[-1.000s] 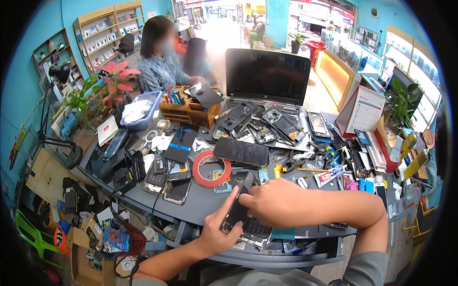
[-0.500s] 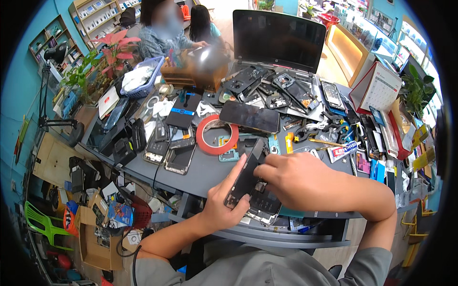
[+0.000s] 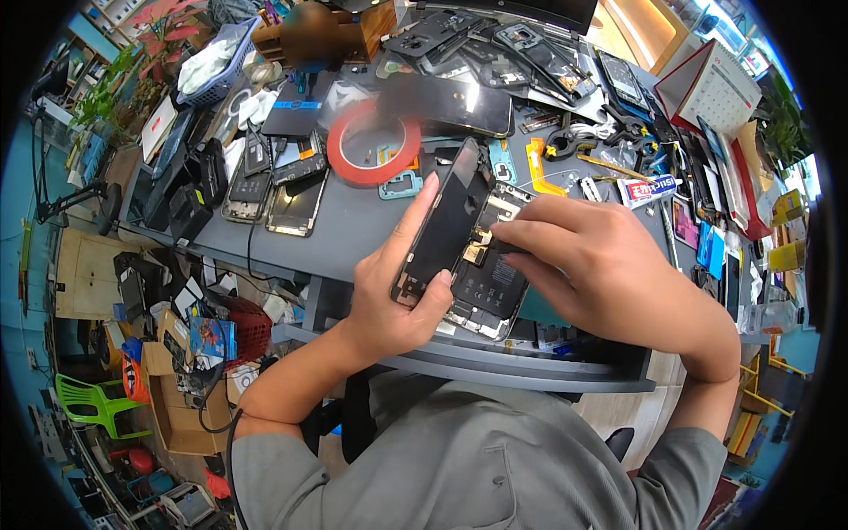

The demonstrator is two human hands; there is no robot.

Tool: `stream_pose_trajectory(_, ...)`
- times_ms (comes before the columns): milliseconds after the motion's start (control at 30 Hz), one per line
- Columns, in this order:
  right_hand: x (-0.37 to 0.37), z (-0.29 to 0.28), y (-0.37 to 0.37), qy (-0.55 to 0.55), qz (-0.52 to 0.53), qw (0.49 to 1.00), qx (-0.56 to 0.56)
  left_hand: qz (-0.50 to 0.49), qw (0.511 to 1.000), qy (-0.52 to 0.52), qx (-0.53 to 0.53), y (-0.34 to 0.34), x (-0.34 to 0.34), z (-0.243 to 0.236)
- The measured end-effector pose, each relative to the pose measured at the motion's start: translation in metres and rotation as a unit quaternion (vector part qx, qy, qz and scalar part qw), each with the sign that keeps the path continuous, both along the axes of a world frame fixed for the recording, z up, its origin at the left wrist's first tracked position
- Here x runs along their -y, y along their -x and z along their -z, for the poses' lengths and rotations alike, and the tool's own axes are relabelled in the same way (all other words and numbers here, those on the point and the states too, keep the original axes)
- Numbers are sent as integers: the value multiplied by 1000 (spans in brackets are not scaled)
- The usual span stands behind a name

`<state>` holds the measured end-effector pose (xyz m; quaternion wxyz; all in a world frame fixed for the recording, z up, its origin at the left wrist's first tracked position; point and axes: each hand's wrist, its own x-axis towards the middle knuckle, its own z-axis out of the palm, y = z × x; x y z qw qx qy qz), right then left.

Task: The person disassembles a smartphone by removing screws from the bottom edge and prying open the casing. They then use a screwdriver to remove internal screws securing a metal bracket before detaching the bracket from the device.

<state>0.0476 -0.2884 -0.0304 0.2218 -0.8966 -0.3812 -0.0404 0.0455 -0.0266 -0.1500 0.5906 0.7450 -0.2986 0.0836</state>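
My left hand (image 3: 389,287) grips a black phone screen (image 3: 442,225) by its long edges, thumb on the near side and index finger along the far side. The screen is tilted up beside an opened phone body (image 3: 495,287), whose battery and small metal parts show. Over the upper right of that body, my right hand (image 3: 592,256) has its thumb and index finger close together by a gold-coloured flex connector (image 3: 477,252). Whatever sits between those fingertips is too small to make out.
A red tape roll (image 3: 333,146) and a dark phone (image 3: 450,106) lie beyond my hands. Taken-apart phones (image 3: 296,203) lie left, with a pile of phone frames (image 3: 442,35) at the back. Pliers, a tube (image 3: 649,189) and a desk calendar (image 3: 715,88) stand or lie right.
My view has tipped downward, so the desk sits higher in it. My right hand has drawn back to the right from the screen, uncovering the phone's inside. My left hand keeps its hold.
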Motion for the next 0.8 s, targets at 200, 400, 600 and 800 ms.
stream_pose_trajectory(200,21,6,32,-59,5,998,20,-6,1000,-17,21,-1,-1,-3)
stream_pose_trajectory(400,33,17,64,-54,-4,997,-57,-14,996,1,87,-3,-1,5)
stream_pose_trajectory(600,36,25,71,-12,-9,998,-67,-9,997,-7,81,-5,1,7)
stream_pose_trajectory(800,33,17,68,69,-41,989,-127,-10,996,-9,89,-5,0,7)
